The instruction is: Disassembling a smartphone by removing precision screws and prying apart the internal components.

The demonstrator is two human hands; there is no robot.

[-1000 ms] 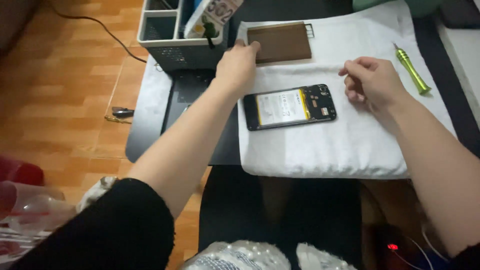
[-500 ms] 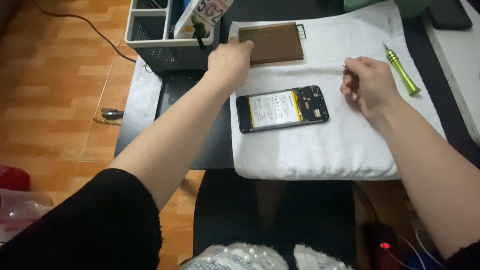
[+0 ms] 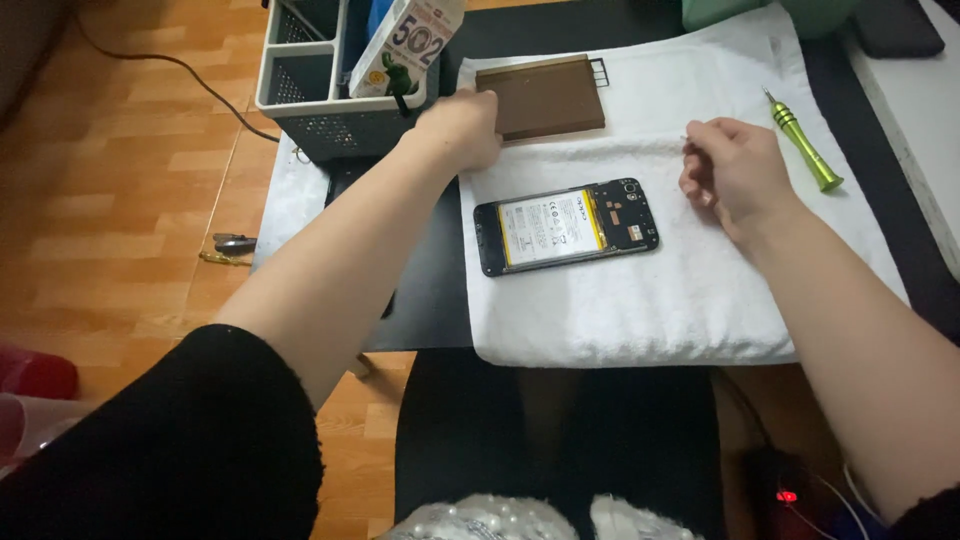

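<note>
The fingertips of the left hand (image 3: 462, 128) are hidden at the brown case's (image 3: 545, 95) left edge. What is pinched in the right hand (image 3: 735, 170) cannot be made out. The basket (image 3: 300, 95) is cut off at the top edge.

An opened phone (image 3: 566, 227) lies on the towel (image 3: 640, 310), panel (image 3: 541, 97) behind it, screwdriver (image 3: 803, 152) right.

The floor (image 3: 130, 190) is orange-brown wood-pattern laminate laid in planks. A dark cable (image 3: 170, 62) runs across it at the upper left. A black table (image 3: 440, 290) stands over the floor, with a white surface (image 3: 925, 120) adjoining at the right edge. Lighting is even and soft, without hard shadows.
</note>
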